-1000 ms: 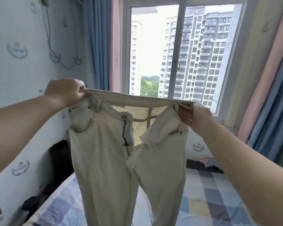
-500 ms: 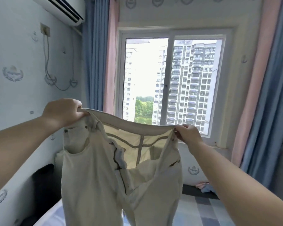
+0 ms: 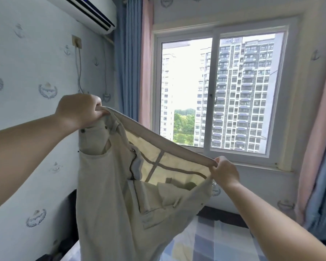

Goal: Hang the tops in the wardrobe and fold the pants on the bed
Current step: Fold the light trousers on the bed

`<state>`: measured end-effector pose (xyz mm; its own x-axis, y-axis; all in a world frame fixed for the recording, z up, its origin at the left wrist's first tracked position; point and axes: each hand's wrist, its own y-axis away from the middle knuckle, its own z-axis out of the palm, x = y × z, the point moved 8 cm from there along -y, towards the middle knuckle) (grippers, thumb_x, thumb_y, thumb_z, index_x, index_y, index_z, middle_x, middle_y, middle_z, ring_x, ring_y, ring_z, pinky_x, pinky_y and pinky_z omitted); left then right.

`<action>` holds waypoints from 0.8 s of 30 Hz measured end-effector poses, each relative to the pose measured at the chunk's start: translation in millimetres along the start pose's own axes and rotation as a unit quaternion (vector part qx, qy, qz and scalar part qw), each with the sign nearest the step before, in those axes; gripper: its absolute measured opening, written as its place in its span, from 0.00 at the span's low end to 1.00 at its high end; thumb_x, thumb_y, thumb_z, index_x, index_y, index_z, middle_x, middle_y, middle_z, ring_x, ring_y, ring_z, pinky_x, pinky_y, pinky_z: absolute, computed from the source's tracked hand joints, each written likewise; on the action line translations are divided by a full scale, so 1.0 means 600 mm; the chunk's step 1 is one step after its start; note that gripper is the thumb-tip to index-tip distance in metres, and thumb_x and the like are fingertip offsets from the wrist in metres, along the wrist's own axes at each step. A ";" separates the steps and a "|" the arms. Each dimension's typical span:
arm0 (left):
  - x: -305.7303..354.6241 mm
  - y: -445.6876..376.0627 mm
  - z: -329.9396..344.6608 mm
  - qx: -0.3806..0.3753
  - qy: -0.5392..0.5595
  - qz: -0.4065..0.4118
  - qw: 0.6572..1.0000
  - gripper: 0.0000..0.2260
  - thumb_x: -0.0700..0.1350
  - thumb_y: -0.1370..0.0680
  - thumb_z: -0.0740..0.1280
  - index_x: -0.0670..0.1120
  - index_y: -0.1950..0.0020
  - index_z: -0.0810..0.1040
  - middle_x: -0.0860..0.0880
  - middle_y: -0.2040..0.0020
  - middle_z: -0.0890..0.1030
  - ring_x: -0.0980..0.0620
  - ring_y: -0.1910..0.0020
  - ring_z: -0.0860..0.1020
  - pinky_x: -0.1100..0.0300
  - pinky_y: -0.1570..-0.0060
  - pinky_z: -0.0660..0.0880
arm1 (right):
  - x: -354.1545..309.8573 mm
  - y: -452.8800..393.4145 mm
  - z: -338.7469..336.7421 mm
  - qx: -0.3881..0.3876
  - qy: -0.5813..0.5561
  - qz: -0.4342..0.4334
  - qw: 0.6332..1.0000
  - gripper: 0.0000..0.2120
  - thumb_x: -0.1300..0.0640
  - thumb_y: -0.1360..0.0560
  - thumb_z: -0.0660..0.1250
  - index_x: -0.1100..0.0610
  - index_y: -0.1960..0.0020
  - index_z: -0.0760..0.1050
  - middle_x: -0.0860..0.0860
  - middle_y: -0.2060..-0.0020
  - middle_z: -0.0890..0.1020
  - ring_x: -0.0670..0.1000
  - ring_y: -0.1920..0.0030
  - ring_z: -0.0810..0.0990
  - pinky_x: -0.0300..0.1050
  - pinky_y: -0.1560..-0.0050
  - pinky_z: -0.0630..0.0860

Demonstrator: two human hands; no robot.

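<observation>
Left hand (image 3: 79, 110) fisted on pants (image 3: 120, 204) waistband; right hand (image 3: 225, 173) pinches opposite end (held lower), above bed (image 3: 215, 240).

A single head-worn view looks forward and only slightly down, squarely toward the window (image 3: 220, 95) on the far wall. The wide lens bends the room's edges: left of the window a wall and an air conditioner (image 3: 83, 10) sweep close past the camera, and curtains frame the window on both sides. Below the window only a strip of the bed (image 3: 215, 240) shows at the bottom edge. Two forearms reach in from the lower corners, close to the lens. No second view exists, so nothing is shared.
</observation>
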<state>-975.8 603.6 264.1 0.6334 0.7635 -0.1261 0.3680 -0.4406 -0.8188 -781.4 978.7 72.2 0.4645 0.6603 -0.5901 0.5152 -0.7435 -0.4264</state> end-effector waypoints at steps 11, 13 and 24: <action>-0.063 0.043 0.014 -0.049 0.023 -0.068 0.996 0.18 0.61 0.25 0.64 0.50 0.68 0.70 0.51 0.68 0.75 0.45 0.65 0.74 0.57 0.63 0.66 | -0.043 -0.049 -0.012 -0.012 -0.444 0.124 0.887 0.11 0.62 0.19 0.52 0.59 0.54 0.73 0.57 0.65 0.79 0.52 0.70 0.77 0.44 0.72 0.77; -0.049 0.051 0.020 -0.060 0.033 -0.066 0.995 0.19 0.62 0.26 0.64 0.50 0.70 0.69 0.51 0.69 0.74 0.46 0.66 0.73 0.58 0.64 0.65 | -0.043 -0.070 -0.043 0.037 -0.480 0.128 0.867 0.09 0.61 0.20 0.55 0.58 0.53 0.74 0.56 0.63 0.80 0.53 0.65 0.80 0.46 0.65 0.80; 0.157 0.120 0.129 -0.151 0.288 -0.101 0.940 0.22 0.53 0.25 0.68 0.45 0.74 0.66 0.50 0.76 0.66 0.51 0.74 0.65 0.60 0.71 0.60 | 0.005 -0.084 -0.304 0.243 -0.348 0.052 0.904 0.11 0.63 0.23 0.59 0.58 0.45 0.76 0.56 0.51 0.81 0.56 0.51 0.81 0.50 0.48 0.79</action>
<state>-942.3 680.6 149.9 0.7609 0.5028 0.4100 0.6422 -0.4938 -0.5863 -674.7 1037.8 216.8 -0.1598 0.4831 -0.8608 0.0379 -0.8684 -0.4944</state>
